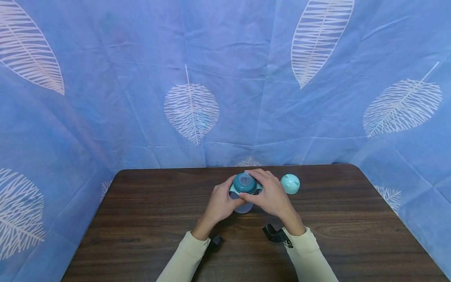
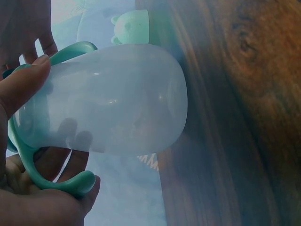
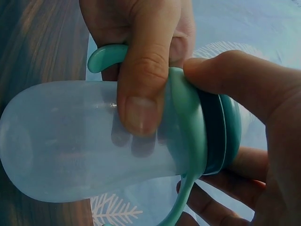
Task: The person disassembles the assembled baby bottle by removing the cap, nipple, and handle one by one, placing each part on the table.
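Note:
A baby bottle [image 1: 243,208] with a clear, frosted body stands upright between both hands over the table. Round its neck runs a mint two-handled ring [image 3: 188,127], and on top sits a dark teal screw collar [image 3: 229,129] with a clear nipple [image 1: 246,179]. My left hand [image 1: 221,201] grips the bottle below the collar, thumb across the front and fingers behind, beside one curved handle [image 2: 77,183]. My right hand [image 1: 269,192] holds the collar, its thumb at the front near the ring and its fingers round the far side. No liquid shows in the body.
A mint bear-shaped cap [image 1: 290,183] stands on the table just right of the right hand. The dark wooden table [image 1: 148,219] ends close behind the bottle, where a blue leaf-print cloth [image 1: 239,117] hangs. Black straps circle both wrists.

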Tool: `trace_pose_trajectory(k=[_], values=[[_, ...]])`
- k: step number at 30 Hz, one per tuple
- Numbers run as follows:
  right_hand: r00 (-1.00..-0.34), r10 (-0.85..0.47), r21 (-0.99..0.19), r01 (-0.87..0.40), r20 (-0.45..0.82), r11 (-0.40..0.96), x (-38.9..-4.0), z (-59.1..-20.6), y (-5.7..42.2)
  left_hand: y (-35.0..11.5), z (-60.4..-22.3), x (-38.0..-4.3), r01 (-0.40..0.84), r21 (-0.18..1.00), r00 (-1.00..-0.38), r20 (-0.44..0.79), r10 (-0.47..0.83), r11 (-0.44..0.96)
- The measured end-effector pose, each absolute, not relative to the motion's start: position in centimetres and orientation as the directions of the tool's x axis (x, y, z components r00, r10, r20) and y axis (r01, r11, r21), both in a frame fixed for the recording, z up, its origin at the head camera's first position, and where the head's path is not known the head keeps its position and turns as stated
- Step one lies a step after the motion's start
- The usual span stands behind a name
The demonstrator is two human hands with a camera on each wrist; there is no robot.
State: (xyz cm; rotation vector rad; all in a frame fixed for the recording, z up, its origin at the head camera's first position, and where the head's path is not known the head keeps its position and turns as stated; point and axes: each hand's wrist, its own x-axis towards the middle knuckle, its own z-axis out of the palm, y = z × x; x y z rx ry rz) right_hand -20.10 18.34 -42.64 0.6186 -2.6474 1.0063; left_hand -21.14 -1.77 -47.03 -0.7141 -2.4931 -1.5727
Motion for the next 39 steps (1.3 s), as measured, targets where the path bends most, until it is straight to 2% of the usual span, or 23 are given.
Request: trace_pose_trajectory(k=[20, 31, 39], values=[[-0.892, -0.311, -0.612, -0.451, 0.327, 0.649, -20.1, -42.6, 18.7, -1.7, -47.1, -21.2, 0.442, 0.823, -0.885, 0.335, 0.325, 0.356], [-0.927, -0.154, -0.635, -0.348, 0.341, 0.690, -19.9, -43.0, 17.5, -1.8, -47.0, -21.0, 0.432, 0.824, -0.890, 0.326, 0.318, 0.365], [-0.914, -0.161, -0.606, -0.371, 0.372, 0.704, -19.9, -43.0, 17.4, -1.8, -46.9, -21.0, 0.424, 0.829, -0.894, 0.317, 0.318, 0.365]])
